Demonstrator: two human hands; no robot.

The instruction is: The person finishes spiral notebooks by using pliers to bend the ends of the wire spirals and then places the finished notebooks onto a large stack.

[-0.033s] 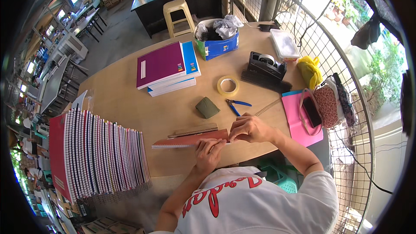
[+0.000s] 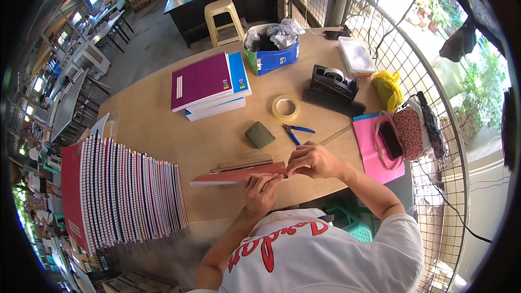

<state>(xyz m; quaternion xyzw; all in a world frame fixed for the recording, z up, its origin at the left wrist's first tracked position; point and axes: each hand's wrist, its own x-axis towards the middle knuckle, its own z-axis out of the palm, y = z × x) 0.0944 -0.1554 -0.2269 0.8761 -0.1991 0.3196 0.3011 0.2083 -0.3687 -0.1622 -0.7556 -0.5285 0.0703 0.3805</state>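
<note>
A notebook with a reddish-brown cover (image 2: 233, 177) lies at the near edge of the table, its white page edges toward me. My left hand (image 2: 260, 191) grips its near edge, fingers bent over the cover. At the notebook's right end my right hand (image 2: 313, 161) is closed in a pinch; what lies between its fingertips is hidden. A length of wire binding (image 2: 337, 134) stretches over the table beyond that hand. Blue-handled cutting pliers (image 2: 297, 131) lie just past it. Behind the notebook is a narrow brown strip (image 2: 242, 164), and farther back a folded olive-green pad (image 2: 260, 134).
A tall stack of spiral notebooks (image 2: 130, 195) stands at left. Farther back are a purple notebook (image 2: 201, 81) on a pile, a tape roll (image 2: 286, 108), a blue-green box (image 2: 274, 58) and a black tape dispenser (image 2: 332, 84). Pink sheets (image 2: 374, 149) and a phone (image 2: 390, 140) lie at right.
</note>
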